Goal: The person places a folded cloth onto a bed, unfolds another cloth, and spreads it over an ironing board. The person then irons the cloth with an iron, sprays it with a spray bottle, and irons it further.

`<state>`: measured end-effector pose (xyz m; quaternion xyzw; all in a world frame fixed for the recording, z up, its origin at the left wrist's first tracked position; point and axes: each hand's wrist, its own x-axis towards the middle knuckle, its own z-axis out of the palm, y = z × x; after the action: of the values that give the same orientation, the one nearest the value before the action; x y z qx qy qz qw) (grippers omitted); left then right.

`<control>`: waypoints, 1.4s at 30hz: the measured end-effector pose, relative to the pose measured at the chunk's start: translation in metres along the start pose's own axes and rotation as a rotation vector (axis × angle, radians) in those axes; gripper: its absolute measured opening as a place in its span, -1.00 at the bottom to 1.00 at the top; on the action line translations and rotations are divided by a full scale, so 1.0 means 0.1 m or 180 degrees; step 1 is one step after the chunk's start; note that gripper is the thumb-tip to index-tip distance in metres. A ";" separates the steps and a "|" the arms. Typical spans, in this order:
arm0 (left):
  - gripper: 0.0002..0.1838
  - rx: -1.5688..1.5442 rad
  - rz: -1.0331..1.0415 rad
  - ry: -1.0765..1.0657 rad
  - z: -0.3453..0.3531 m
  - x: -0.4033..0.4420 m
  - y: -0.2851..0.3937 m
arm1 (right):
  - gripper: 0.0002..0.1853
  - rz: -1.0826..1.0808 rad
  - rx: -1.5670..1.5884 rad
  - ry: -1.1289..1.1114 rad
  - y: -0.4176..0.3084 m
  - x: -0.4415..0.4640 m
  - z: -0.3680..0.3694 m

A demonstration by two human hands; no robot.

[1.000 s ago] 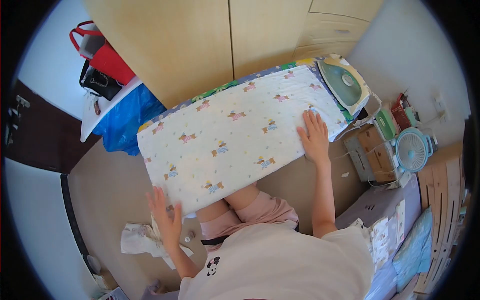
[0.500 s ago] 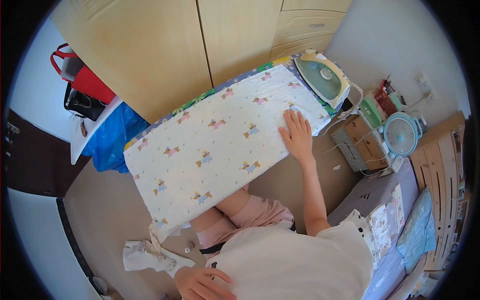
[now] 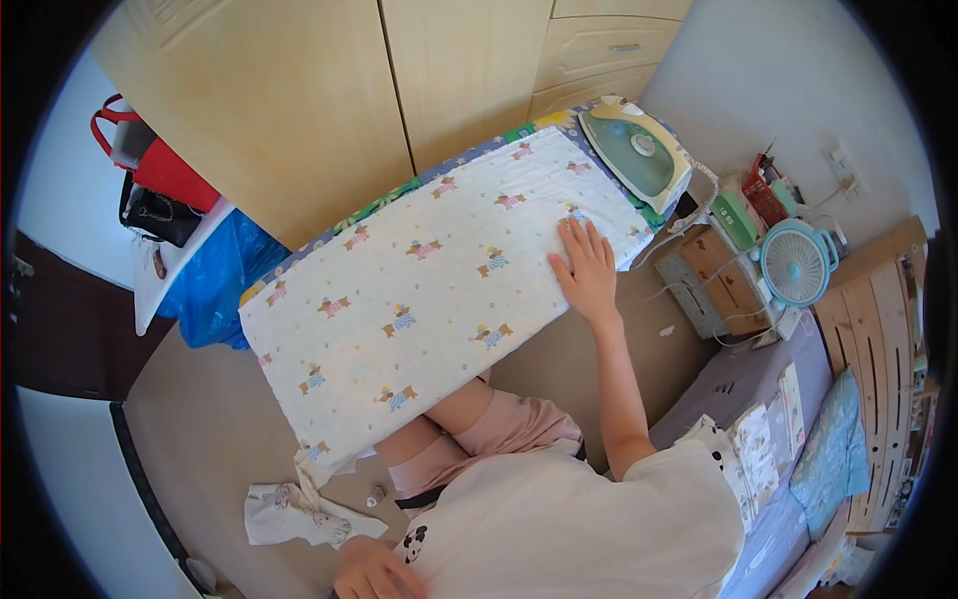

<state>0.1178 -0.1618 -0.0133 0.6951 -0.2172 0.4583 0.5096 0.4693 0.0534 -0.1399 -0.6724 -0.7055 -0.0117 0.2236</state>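
A white cloth printed with small dogs in pink and blue (image 3: 439, 290) lies spread over the ironing board (image 3: 389, 200), its lower left corner hanging toward the floor. My right hand (image 3: 587, 275) rests flat near the cloth's right end, fingers stretched. Low at the bottom edge is my left hand (image 3: 374, 571), in front of my shirt and away from the board. Its fingers look loose and a little blurred, with nothing seen in them. At the board's right end lies an iron (image 3: 639, 150) with a white cord.
A crumpled white cloth (image 3: 304, 514) and a small bottle (image 3: 375, 494) are on the floor. To the right, a fan (image 3: 798, 262) and a green clock (image 3: 735, 220) stand above wooden drawers, beside a bed (image 3: 758, 369). Left are bags (image 3: 175, 175) and a blue plastic bag (image 3: 220, 280).
My left hand has moved slightly down and left. My right hand keeps its place on the cloth. The whole view has shifted a little.
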 end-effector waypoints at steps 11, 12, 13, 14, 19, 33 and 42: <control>-0.82 0.0131 0.0162 -0.0031 -0.06 0.00 0.06 | -0.46 -0.0060 0.0033 0.0085 0.00 -0.01 0.02; -0.82 0.0105 0.0123 -0.0022 -0.07 0.01 0.05 | -0.46 -0.0043 0.0034 0.0062 -0.01 0.00 0.00; -0.82 0.0095 0.0077 -0.0006 -0.07 0.00 0.06 | -0.45 -0.0027 0.0032 0.0037 -0.01 -0.01 -0.01; -0.82 0.0087 0.0033 0.0012 -0.09 0.01 0.05 | -0.45 -0.0024 0.0028 0.0038 -0.01 -0.01 0.00; -0.82 0.0004 -0.0109 -0.0080 -0.10 0.01 0.08 | -0.45 -0.0040 -0.0008 0.0041 0.00 0.00 0.01; -0.82 -0.0155 0.0140 -0.0013 -0.12 0.03 0.01 | -0.45 -0.0032 0.0018 0.0051 0.00 -0.01 0.01; -0.81 -0.0490 0.0182 -0.0121 -0.12 0.01 -0.05 | -0.46 -0.0023 0.0026 0.0079 -0.01 -0.01 0.01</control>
<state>0.1172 -0.1487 -0.0144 0.6559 -0.2811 0.4414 0.5440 0.4681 0.0528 -0.1410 -0.6688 -0.7051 -0.0180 0.2350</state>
